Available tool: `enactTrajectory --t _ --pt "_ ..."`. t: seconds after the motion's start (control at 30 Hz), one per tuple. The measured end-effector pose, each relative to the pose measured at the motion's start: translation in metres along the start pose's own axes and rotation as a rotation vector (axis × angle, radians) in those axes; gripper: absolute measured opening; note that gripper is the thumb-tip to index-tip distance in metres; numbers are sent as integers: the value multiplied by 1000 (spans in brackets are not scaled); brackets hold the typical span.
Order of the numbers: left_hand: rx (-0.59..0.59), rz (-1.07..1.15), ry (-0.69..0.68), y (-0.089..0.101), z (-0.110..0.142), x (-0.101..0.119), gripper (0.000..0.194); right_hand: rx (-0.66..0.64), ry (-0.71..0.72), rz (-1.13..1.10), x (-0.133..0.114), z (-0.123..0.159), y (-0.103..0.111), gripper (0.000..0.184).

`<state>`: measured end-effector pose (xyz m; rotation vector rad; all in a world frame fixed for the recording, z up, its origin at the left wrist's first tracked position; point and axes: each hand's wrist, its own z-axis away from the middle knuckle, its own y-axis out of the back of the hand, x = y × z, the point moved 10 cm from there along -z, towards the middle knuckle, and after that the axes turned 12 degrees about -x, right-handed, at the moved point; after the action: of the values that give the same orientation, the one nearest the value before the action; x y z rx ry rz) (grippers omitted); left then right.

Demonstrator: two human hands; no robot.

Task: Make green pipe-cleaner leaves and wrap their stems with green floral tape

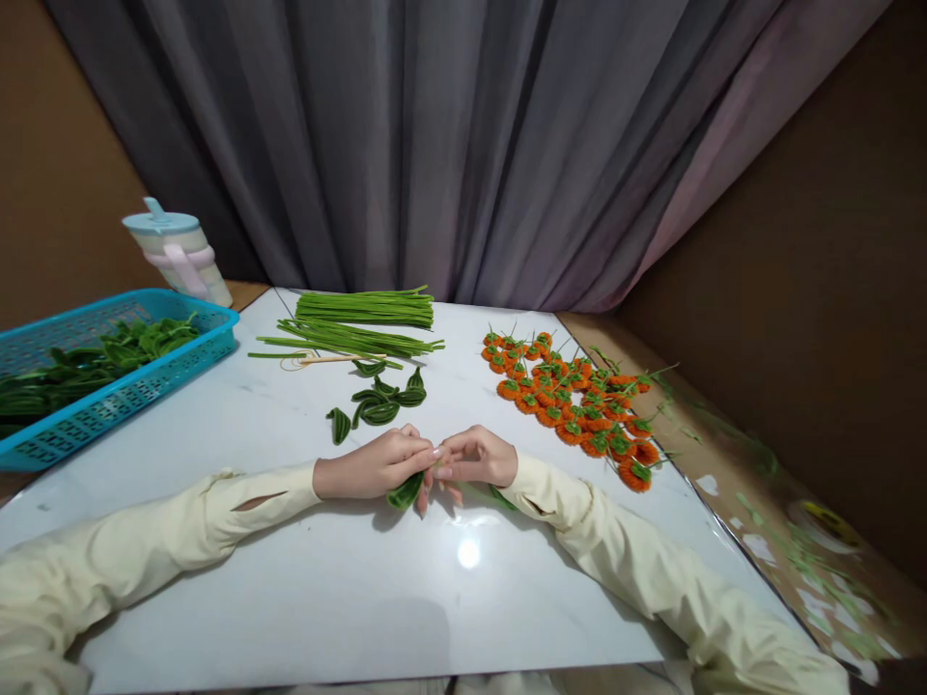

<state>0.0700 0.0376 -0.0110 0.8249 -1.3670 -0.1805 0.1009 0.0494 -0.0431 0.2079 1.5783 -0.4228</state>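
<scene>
- Your left hand [391,461] is gripping a green leaf [404,492] between the table's [290,608] near and far edges; your right hand [479,456] is meeting it, fingertips narrow, their hold unclear.
- You should be pinching lightly, steadying the leaf.
- Your sleeves [174,531] are angling out toward the near corners.

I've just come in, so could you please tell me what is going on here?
A person's left hand holds a dark green piece above the white table and meets the right hand. Similar pieces lie beyond, with light green stems behind them. Orange flower-like pieces sit to the right; a blue basket of greenery stands at left.
</scene>
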Motion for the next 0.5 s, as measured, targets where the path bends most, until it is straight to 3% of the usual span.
enactTrajectory --t 0.17,0.33,0.5 --pt "-3 1 5 -2 1 -2 49 -29 -56 -23 5 -1 -1 31" --pt "77 -128 26 4 2 -10 53 16 -83 -58 12 -4 1 36" --pt "140 -242 74 20 -8 -29 53 143 -72 21 15 -9 28 41"
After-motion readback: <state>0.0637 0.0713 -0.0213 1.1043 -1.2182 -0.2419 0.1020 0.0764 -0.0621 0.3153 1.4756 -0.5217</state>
